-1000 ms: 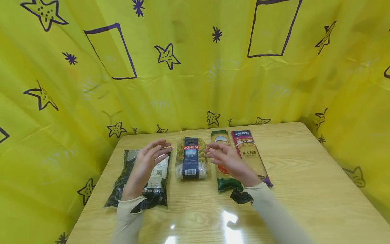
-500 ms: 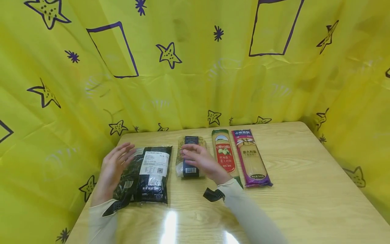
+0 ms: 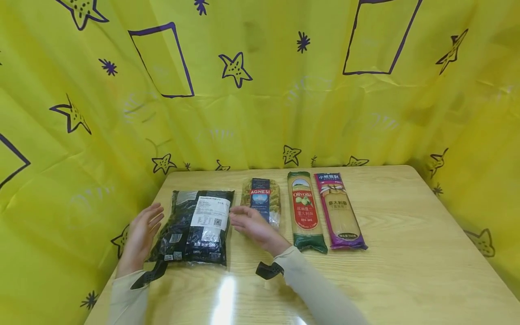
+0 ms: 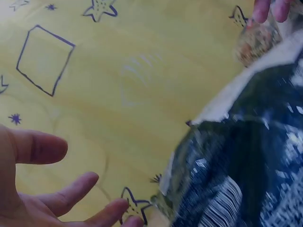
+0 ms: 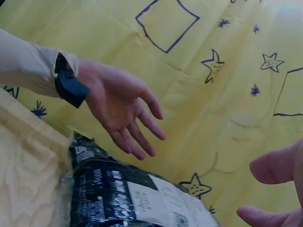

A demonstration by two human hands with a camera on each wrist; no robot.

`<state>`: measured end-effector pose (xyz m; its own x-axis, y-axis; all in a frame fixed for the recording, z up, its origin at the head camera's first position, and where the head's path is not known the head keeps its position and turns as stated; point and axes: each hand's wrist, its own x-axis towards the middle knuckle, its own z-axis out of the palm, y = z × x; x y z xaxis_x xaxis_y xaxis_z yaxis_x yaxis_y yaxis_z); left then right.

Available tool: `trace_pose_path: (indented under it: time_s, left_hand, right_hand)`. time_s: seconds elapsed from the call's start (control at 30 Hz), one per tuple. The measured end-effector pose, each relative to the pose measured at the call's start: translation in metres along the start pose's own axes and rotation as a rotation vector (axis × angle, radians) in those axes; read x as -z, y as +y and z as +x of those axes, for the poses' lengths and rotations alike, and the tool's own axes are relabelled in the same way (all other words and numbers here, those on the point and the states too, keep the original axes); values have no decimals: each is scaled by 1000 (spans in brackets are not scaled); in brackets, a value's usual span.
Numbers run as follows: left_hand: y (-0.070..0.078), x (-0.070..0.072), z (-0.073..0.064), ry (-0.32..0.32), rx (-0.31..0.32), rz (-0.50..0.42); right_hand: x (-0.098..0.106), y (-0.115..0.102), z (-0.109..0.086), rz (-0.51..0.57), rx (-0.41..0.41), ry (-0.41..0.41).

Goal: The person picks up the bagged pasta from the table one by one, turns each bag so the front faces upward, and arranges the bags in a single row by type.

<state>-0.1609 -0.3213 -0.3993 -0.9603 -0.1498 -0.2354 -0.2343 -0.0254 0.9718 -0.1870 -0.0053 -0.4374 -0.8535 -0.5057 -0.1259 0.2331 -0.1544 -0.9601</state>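
Note:
A black plastic bag with a white label [image 3: 209, 211] lies flat at the left of the table. My left hand [image 3: 140, 237] is at its left side, fingers extended, palm turned toward the bag. On the bag's other side is my right hand [image 3: 257, 228], fingers nearly straight, partly in front of a pasta bag marked AGNESI [image 3: 260, 198]. Neither hand holds anything. In the left wrist view the fingers [image 4: 71, 194] stand apart from the black bag [image 4: 236, 156]. The right wrist view has the left hand [image 5: 120, 101] above the bag [image 5: 128, 194].
Right of the AGNESI bag lie a green-ended spaghetti packet [image 3: 304, 210] and a purple-edged one [image 3: 340, 212]. They rest on a light wooden table [image 3: 406, 253]. A yellow curtain [image 3: 264, 113] hangs behind it and at both sides.
Both hands have moved left, from around the AGNESI bag to either side of the black bag. The spaghetti packets have come out from behind the right hand. The view has shifted slightly.

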Motion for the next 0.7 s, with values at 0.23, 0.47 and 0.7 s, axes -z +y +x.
trace_pose_path:
  time_s: [0.23, 0.47, 0.7]
  left_hand:
    - [-9, 0, 8, -37, 48, 117]
    - [-21, -4, 14, -61, 28, 211]
    - [-28, -10, 20, -45, 37, 304]
  right_hand:
    - [-13, 8, -1, 25, -34, -8]
    - [-24, 20, -1, 31, -71, -17]
    - [-28, 29, -1, 67, -106, -19]
